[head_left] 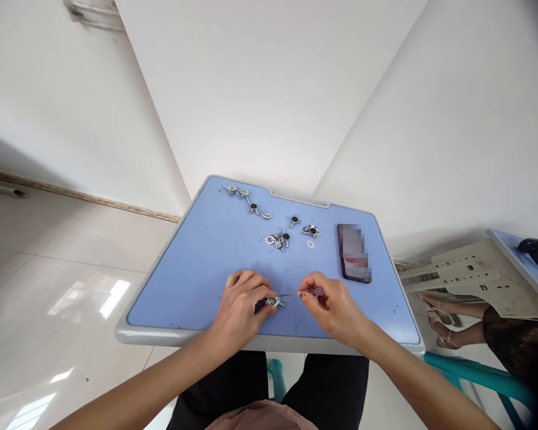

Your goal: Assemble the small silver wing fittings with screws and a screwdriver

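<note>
Near the front edge of the blue table (197,269), my left hand (242,301) pinches a small silver metal fitting (274,301) with a flat flange. My right hand (334,304) grips a small screwdriver (311,292) by its clear handle. Its thin shaft points left, and the tip is close to the fitting; I cannot tell if they touch. Beyond my hands lie more metal fittings, among them a cluster (280,240), one with a black round centre (295,220) and another at the right (312,231). A loose flat flange plate (310,244) lies below that one.
A phone (355,254) lies at the table's right side. More fittings (237,191) form a row toward the far left corner. A white wall stands behind the table. At the right are another desk (520,263), a teal stool (479,376) and a seated person's legs (459,322).
</note>
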`<state>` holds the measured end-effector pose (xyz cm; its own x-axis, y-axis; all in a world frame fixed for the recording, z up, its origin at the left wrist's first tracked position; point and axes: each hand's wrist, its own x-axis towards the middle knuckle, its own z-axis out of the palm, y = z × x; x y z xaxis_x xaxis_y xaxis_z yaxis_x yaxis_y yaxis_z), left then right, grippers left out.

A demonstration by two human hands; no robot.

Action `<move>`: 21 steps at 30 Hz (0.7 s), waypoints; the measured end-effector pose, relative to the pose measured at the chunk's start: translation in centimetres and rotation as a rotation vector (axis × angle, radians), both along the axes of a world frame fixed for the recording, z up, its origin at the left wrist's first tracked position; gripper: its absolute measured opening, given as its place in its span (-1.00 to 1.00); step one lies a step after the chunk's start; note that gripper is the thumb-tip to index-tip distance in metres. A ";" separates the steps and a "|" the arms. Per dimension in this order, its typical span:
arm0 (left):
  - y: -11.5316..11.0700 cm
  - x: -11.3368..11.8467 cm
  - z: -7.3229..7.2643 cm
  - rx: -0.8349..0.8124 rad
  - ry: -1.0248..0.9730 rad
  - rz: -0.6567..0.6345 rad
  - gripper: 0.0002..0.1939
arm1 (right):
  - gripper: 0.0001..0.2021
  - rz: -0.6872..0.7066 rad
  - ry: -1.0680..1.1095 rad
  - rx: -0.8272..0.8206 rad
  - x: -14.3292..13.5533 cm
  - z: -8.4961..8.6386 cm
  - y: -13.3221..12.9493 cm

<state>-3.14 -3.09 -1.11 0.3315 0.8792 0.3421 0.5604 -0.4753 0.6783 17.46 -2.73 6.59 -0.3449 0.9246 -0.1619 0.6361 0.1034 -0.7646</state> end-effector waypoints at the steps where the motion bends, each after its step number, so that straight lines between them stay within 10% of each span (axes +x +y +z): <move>1: 0.1 0.0 0.0 -0.001 0.004 -0.005 -0.91 | -0.90 0.023 -0.022 0.003 0.0 0.1 -0.1; 21: 0.9 0.2 0.3 -0.012 0.049 -0.064 -0.89 | -0.89 0.204 -0.152 0.279 0.4 0.0 -0.1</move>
